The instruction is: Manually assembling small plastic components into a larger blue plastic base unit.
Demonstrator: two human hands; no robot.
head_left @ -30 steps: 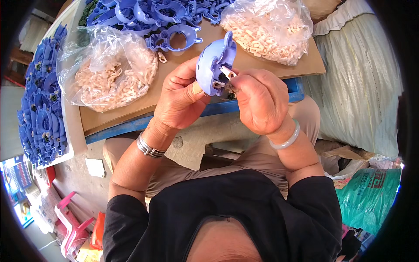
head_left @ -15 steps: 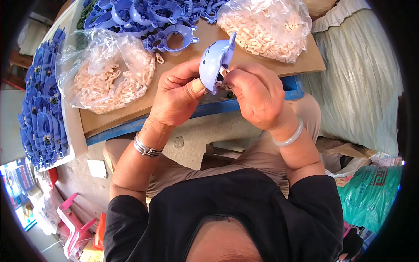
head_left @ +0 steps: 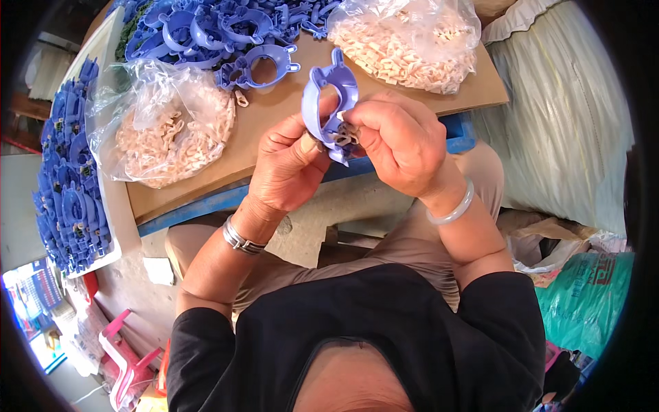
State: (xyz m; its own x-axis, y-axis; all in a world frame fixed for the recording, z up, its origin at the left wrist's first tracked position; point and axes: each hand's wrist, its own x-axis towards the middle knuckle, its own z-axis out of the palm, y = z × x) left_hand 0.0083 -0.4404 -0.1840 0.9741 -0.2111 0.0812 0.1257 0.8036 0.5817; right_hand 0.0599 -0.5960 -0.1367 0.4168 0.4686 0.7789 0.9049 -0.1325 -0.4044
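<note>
While the blue plastic ring clip [head_left: 331,103] is held up over the cardboard board [head_left: 274,130], it's pinched by both the left hand [head_left: 288,165] and right hand [head_left: 401,141] — probably light, stiff, slightly springy — best gripped at the lower rim.

a brown cardboard sheet [head_left: 274,130] tops the counter, with a blue edge [head_left: 199,206] showing along its near side. on the sheet lie a heap of blue plastic rings [head_left: 213,27] at the far side, one clear bag of small beige parts [head_left: 168,130] to the left, and another such bag [head_left: 405,44] to the right. a lone beige piece [head_left: 241,99] lies just beside the left bag.
</note>
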